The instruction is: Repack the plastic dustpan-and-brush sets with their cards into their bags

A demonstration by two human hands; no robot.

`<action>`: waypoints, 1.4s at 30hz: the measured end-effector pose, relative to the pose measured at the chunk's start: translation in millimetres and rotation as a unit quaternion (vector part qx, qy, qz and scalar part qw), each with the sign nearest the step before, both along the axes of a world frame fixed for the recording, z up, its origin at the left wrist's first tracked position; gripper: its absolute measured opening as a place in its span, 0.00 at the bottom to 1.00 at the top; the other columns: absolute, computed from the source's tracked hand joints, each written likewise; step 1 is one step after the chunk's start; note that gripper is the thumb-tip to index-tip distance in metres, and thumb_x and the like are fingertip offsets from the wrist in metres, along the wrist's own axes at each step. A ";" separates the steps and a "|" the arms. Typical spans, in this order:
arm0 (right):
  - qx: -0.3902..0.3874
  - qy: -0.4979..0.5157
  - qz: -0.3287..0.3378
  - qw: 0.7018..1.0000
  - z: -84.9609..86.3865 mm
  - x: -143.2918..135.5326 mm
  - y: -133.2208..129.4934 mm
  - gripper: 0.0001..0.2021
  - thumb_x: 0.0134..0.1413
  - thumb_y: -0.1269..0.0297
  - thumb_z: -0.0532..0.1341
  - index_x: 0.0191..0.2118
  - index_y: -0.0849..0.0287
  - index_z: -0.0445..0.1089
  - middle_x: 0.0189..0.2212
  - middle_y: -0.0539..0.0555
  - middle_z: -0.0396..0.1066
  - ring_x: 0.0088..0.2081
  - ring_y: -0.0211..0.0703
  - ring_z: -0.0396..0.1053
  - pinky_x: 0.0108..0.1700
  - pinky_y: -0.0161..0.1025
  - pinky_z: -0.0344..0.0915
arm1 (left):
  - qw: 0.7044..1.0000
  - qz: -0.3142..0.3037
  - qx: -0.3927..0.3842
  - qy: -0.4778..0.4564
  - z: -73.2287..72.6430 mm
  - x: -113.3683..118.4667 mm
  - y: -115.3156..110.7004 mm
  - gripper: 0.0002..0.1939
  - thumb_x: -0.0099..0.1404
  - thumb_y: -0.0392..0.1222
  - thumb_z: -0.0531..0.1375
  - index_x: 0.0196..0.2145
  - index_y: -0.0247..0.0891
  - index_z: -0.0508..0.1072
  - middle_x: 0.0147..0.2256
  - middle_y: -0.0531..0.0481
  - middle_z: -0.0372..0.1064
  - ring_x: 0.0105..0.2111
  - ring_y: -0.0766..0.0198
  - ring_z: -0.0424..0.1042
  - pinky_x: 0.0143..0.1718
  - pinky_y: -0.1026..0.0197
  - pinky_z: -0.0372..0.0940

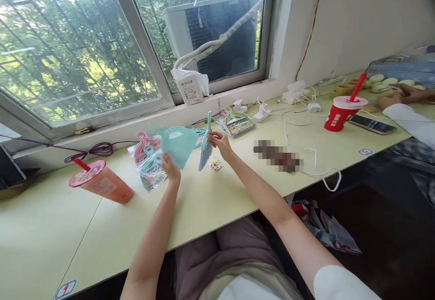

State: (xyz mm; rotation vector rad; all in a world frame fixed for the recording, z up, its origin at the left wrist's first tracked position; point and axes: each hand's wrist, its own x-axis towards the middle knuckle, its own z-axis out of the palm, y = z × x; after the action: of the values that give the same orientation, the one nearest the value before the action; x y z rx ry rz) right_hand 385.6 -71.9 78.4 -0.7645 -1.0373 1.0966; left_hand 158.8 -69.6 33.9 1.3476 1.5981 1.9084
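Note:
My left hand (170, 167) grips a small turquoise dustpan (176, 145) by its side, holding it up over the table. In my right hand (220, 142) is a small blue hand brush (205, 149), pinched near its handle with the bristles pointing down. The brush and dustpan are apart, side by side. Beneath the brush lies a small colourful printed card (216, 163). Behind and left of the dustpan are plastic-wrapped sets, one pink (146, 146) and one turquoise (152, 171). A wrapped green set (236, 122) lies farther back to the right.
A tilted cup of orange drink (103, 181) is at the left, and a red cup (343, 112) at the right beside a phone (372, 124). White cables (299, 95) and a pixelated object (277, 156) lie rightward. A co-worker's hands (401, 95) are at far right.

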 end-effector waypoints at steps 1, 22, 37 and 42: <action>-0.002 -0.012 -0.009 1.000 -1.1 0.0 0.0 0.19 0.35 0.48 0.70 0.29 0.58 0.71 0.18 0.45 0.60 0.20 0.32 0.57 0.22 0.34 0.54 | 1.000 0.009 -0.016 0.003 -0.4 7.1 -3.8 0.28 0.66 0.62 0.47 0.50 0.37 0.65 0.50 0.36 0.65 0.57 0.49 0.60 0.56 0.47 0.54; 0.113 -0.398 -0.250 0.876 -20.2 -5.7 -6.9 0.19 0.57 0.51 0.59 0.50 0.56 0.65 0.54 0.62 0.63 0.51 0.54 0.65 0.49 0.48 0.64 | 0.981 -0.171 0.007 0.086 4.3 47.6 -34.7 0.16 0.65 0.49 0.55 0.46 0.39 0.67 0.28 0.53 0.63 0.28 0.64 0.61 0.33 0.63 0.55; 0.085 -0.197 0.060 0.975 -19.7 11.1 6.6 0.23 0.41 0.51 0.69 0.45 0.55 0.75 0.47 0.55 0.73 0.50 0.50 0.69 0.52 0.44 0.65 | 0.960 -0.192 -0.001 0.202 3.5 50.9 -36.2 0.22 0.64 0.51 0.56 0.52 0.39 0.68 0.36 0.48 0.72 0.33 0.62 0.67 0.37 0.61 0.61; 0.063 -0.167 0.045 0.983 -19.4 2.7 3.2 0.21 0.39 0.51 0.70 0.41 0.55 0.76 0.46 0.54 0.73 0.50 0.49 0.69 0.53 0.44 0.64 | 0.962 -0.176 -0.006 0.209 2.7 48.4 -35.5 0.20 0.65 0.50 0.55 0.51 0.38 0.70 0.33 0.49 0.72 0.30 0.62 0.67 0.37 0.61 0.61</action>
State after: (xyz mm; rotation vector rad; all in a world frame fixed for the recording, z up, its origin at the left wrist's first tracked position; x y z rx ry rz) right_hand 388.4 -68.7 59.0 -0.8234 -1.4241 0.9879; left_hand 207.2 -105.1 36.5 1.9760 1.4061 1.4671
